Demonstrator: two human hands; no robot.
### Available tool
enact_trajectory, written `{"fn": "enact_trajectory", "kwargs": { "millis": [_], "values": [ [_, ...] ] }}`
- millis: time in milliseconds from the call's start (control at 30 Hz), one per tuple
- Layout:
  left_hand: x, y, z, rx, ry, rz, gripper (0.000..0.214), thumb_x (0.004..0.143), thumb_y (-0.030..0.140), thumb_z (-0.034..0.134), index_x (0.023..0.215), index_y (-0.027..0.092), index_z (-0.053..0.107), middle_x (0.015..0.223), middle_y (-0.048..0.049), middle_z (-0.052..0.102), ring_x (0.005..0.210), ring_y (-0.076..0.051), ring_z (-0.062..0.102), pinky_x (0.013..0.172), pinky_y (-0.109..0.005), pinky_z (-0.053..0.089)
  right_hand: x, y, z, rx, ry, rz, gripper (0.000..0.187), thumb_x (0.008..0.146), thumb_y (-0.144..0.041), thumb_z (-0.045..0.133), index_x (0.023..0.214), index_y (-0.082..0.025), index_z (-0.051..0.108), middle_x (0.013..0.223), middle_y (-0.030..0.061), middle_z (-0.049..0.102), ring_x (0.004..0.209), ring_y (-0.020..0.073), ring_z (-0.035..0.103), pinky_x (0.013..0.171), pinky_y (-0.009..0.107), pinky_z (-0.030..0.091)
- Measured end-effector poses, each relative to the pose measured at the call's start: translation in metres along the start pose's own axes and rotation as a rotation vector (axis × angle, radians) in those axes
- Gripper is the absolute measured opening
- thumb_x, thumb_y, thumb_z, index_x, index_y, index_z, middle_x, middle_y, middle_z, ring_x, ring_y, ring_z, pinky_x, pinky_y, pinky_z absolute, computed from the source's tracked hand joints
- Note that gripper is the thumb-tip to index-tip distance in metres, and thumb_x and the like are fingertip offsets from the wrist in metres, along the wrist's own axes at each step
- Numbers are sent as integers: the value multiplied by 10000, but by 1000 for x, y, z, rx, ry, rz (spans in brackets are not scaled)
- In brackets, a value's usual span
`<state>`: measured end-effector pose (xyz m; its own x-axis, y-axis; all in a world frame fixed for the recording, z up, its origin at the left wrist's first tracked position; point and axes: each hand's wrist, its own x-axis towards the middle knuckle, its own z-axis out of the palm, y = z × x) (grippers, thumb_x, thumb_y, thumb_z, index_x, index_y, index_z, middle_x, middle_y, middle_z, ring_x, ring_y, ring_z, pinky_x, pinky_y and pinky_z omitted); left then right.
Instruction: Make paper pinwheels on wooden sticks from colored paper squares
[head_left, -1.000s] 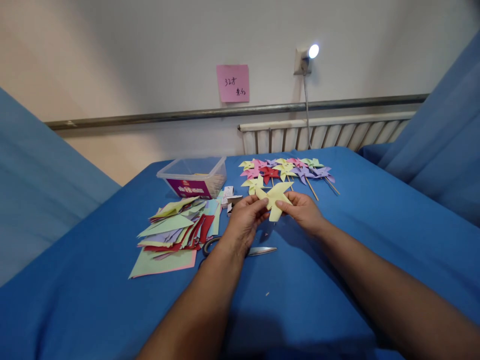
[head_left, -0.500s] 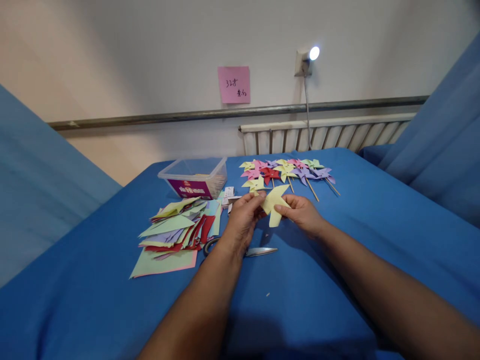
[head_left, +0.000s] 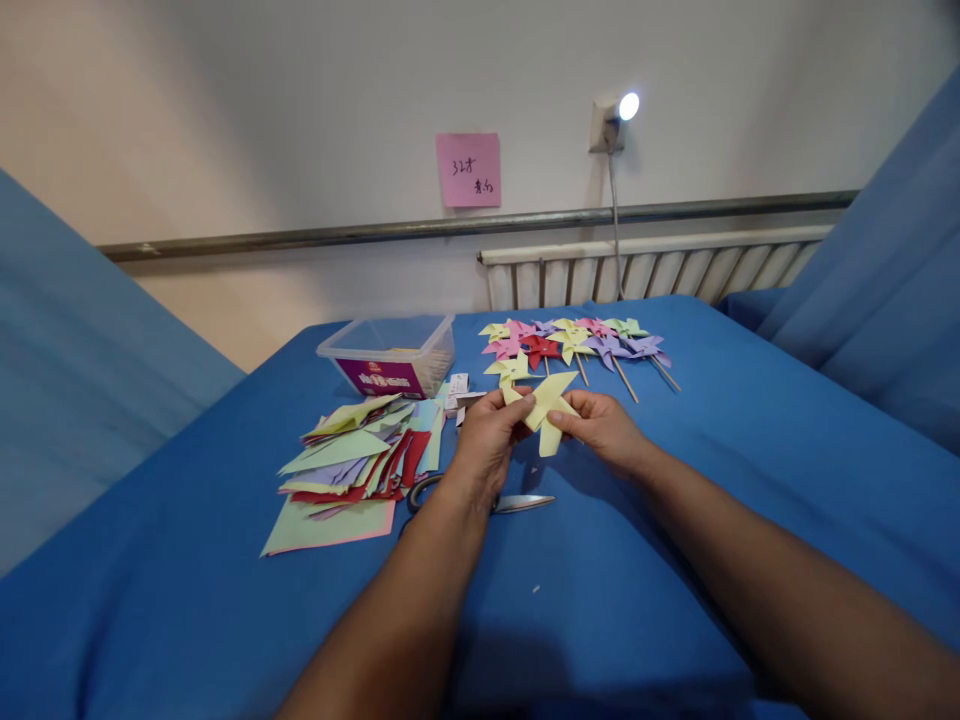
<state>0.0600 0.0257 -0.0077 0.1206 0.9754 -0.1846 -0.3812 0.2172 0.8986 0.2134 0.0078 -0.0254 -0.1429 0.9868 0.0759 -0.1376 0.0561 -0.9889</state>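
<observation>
A pale yellow paper pinwheel [head_left: 551, 398] is held up between my two hands, above the blue-covered table. My left hand [head_left: 491, 430] is closed on its left side, thumb lying over the folded paper near the middle. From the right, my right hand [head_left: 600, 428] pinches the paper between thumb and fingers. Beneath my left forearm lies a pair of scissors [head_left: 523, 503], blades pointing right and handles partly hidden. Just beyond my hands sits a finished yellow pinwheel [head_left: 511, 370], at the near end of a group of coloured pinwheels [head_left: 574, 340] on wooden sticks.
A pile of coloured paper [head_left: 352, 460] lies to the left. Behind it stands a clear plastic box [head_left: 390, 360] with sticks inside, next to a small white box [head_left: 457, 385]. A radiator [head_left: 660, 270] and metal rail [head_left: 337, 235] run along the wall; blue curtains [head_left: 97, 300] hang at both sides.
The left thumb has moved right, toward the pinwheel's centre, and another flap of yellow paper is now folded in under it. My right hand has stayed almost still.
</observation>
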Motion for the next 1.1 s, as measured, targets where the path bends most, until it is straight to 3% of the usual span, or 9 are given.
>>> {"fn": "enact_trajectory", "kwargs": {
  "millis": [200, 333, 567, 767, 1100],
  "values": [
    [0, 0, 0, -28, -7, -5, 309, 595, 188, 802, 872, 141, 672, 800, -48, 677, 681, -137, 621, 657, -265, 504, 1, 2, -1, 12, -3, -15, 325, 680, -455, 753, 759, -155, 655, 665, -6, 624, 593, 117, 502, 601, 272, 378],
    [-3, 2, 1, 4, -19, -9, 273, 600, 206, 813, 822, 139, 669, 788, -48, 678, 667, -128, 621, 626, -241, 489, 4, 5, -2, 18, 70, -38, 329, 672, -448, 758, 787, -160, 650, 681, -9, 632, 601, 119, 510, 613, 276, 392],
    [-7, 2, 4, 64, -72, -79, 265, 579, 228, 835, 747, 129, 656, 640, -18, 636, 544, -103, 565, 552, -231, 444, 7, 12, -6, -6, 99, -79, 321, 690, -431, 748, 822, -158, 642, 730, -6, 643, 646, 133, 542, 649, 288, 416],
    [-9, 4, 5, 46, -83, -89, 244, 615, 221, 815, 791, 132, 672, 696, -18, 648, 589, -91, 582, 560, -205, 449, 7, 12, -7, -15, 86, -89, 313, 732, -443, 715, 841, -160, 637, 725, -10, 630, 628, 123, 523, 628, 276, 397],
    [-5, 3, 3, 99, -59, -56, 321, 555, 246, 844, 788, 136, 652, 741, -37, 662, 610, -114, 595, 568, -225, 466, 6, 8, -6, -144, 82, -100, 299, 712, -448, 709, 764, -162, 636, 692, -17, 602, 624, 125, 505, 615, 275, 389]
  ]
}}
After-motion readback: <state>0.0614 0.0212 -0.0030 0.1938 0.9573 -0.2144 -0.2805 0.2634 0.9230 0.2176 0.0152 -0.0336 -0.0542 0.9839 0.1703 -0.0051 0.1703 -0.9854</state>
